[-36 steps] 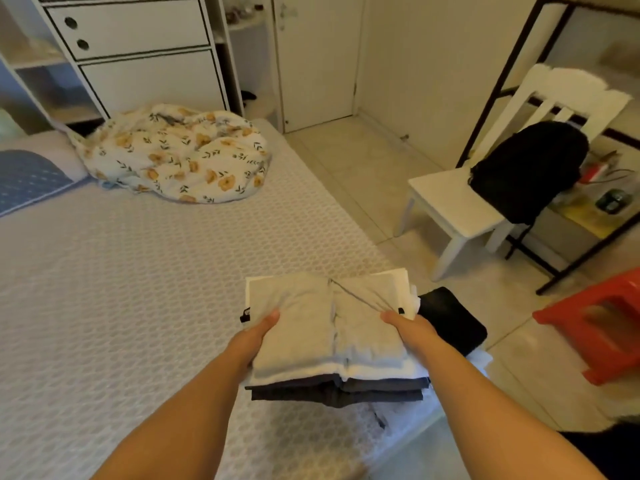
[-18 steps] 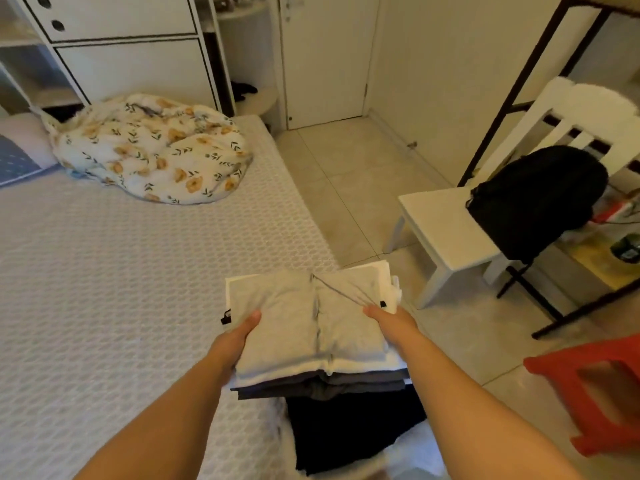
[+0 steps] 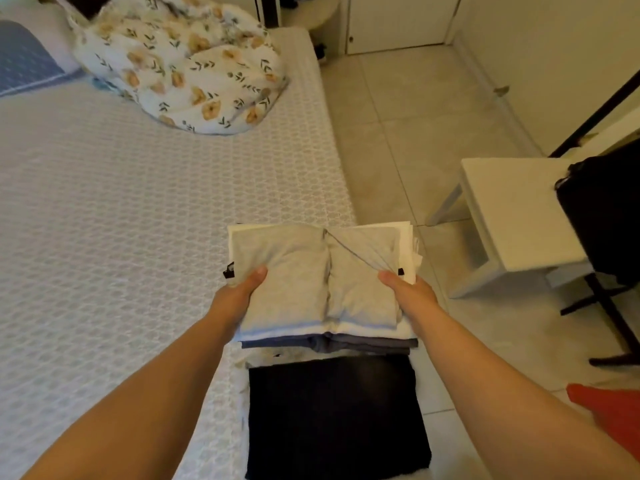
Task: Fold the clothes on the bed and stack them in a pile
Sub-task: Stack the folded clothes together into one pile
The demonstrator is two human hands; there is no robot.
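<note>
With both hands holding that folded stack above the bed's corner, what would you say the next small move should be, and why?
Probably lower the folded stack straight down onto the folded black garment. The left hand and right hand grip its two sides, thumbs on top, and the black garment lies on the bed directly below and slightly nearer, so setting it there would make one pile.

Held stack of folded clothes (image 3: 322, 289): soft matt cloth; top layer a pale grey knit, white cloth beneath it, then dull blue-grey cloth. Folded black garment (image 3: 336, 417), just nearer than the stack: matt dark cloth. Bed cover (image 3: 138, 220), left of the stack: white cloth with a raised, lattice-like texture. Floral duvet (image 3: 187, 67), far behind the stack: smooth printed cloth, crumpled. Floor (image 3: 408, 126), right of the bed: pale tiles with a slight sheen. Chair (image 3: 509, 216): white, smooth, painted-looking.
</note>
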